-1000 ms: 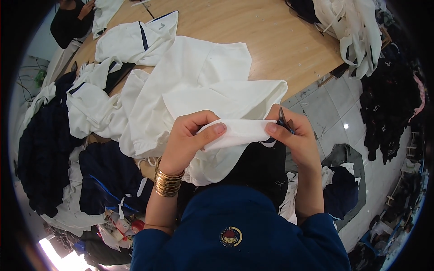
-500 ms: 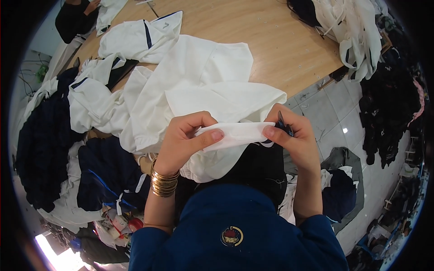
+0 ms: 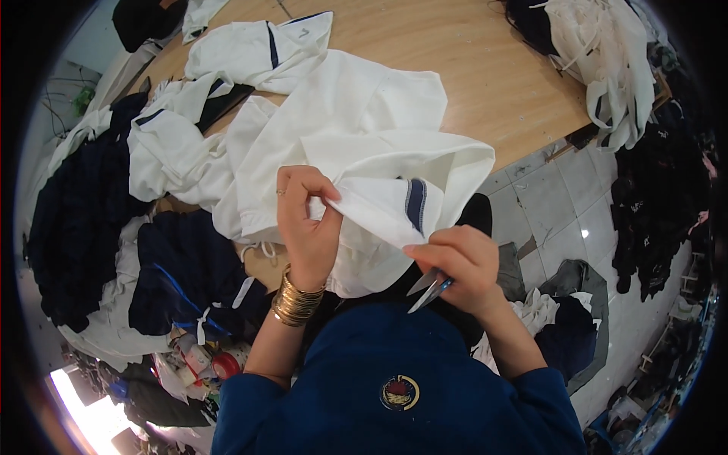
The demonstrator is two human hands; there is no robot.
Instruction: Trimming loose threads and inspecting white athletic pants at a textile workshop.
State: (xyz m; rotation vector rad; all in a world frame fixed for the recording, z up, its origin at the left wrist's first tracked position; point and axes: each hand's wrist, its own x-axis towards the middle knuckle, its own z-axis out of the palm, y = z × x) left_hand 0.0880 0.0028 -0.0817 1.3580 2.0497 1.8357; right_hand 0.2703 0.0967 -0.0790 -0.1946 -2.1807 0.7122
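A white garment [image 3: 334, 91] with a navy stripe spreads from the wooden table down to my lap. My left hand [image 3: 309, 220], with gold bangles at its wrist, pinches one edge of an opened white section. That section [image 3: 375, 205] shows its inner side and a navy band [image 3: 415, 205] with stitching along it. At its lower right corner my right hand [image 3: 459, 265] grips the cloth between thumb and finger. Small thread snips [image 3: 430, 290] are held in the same hand, their blades pointing down toward my lap. The palm side of my right hand is hidden.
The wooden table [image 3: 485, 83] reaches away in front, with white clothing [image 3: 599, 61] heaped at its far right corner. Dark navy garments [image 3: 189, 273] hang and lie at left. On the tiled floor at right sits a grey bag [image 3: 595, 334] with cloth. Another person [image 3: 148, 23] is far left.
The strip held taut between both hands has been opened out, showing the navy band. My right hand has moved down and left, its snips now pointing downward; my left hand has risen slightly.
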